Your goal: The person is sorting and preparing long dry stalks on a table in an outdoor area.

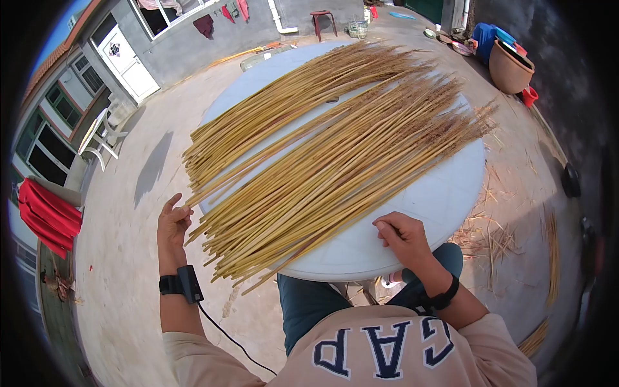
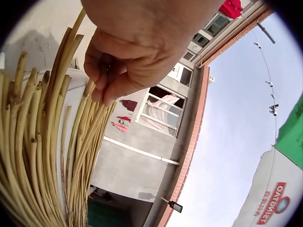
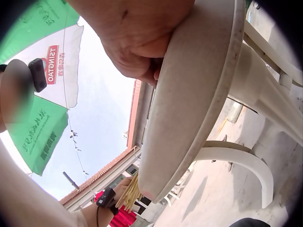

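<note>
Long thin yellow stalks [image 1: 322, 187], brown feathery tips toward the upper right, bare ends at left, lying side by side in two wide bands, slanting across a round pale surface [image 1: 445, 200]

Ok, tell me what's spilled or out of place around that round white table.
Thin straw-coloured stalk scraps litter the pale concrete ground to the person's right. They look untidy, lying loose and crisscrossed, whereas the long yellow-brown stalks on the round white table run roughly side by side.
</note>
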Motion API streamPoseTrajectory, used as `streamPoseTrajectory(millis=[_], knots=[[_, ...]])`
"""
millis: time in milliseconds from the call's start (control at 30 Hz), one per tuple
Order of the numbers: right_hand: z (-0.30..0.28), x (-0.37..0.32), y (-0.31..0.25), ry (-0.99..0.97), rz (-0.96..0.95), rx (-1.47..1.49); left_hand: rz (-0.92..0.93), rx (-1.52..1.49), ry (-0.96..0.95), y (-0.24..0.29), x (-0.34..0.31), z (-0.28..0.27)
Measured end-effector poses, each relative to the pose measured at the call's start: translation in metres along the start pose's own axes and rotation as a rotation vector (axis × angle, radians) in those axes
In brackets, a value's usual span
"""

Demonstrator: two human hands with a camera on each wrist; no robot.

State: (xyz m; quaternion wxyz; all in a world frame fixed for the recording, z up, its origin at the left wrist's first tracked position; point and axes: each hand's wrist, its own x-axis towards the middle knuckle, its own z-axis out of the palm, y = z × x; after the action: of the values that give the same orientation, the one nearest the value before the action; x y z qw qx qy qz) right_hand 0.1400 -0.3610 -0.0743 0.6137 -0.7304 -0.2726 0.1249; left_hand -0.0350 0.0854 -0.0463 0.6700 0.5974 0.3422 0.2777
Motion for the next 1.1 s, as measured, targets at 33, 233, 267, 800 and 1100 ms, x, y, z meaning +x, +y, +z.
streamPoseTrajectory(millis=[33,233,267,800,1100], knots=[[0.0,0.0,0.001,-0.004,-0.014,-0.009,-0.035,-0.076,0.038,0.001,-0.003,0.002],[-0.001,0.0,0.002,-0.008,-0.016,-0.015,-0.101,-0.127,0.081,0.003,-0.024,0.006],[-0.001,0.0,0.003,-0.017,0.0,-0.019,-0.09,-0.134,0.082,0.005,-0.03,0.008],[0.0,-0.002,0.004,-0.004,-0.04,-0.027,0.294,0.109,0.092,-0.002,-0.073,0.025],[0.0,-0.001,0.006,0.003,-0.07,-0.045,0.415,0.105,0.189,-0.013,-0.084,0.031]])
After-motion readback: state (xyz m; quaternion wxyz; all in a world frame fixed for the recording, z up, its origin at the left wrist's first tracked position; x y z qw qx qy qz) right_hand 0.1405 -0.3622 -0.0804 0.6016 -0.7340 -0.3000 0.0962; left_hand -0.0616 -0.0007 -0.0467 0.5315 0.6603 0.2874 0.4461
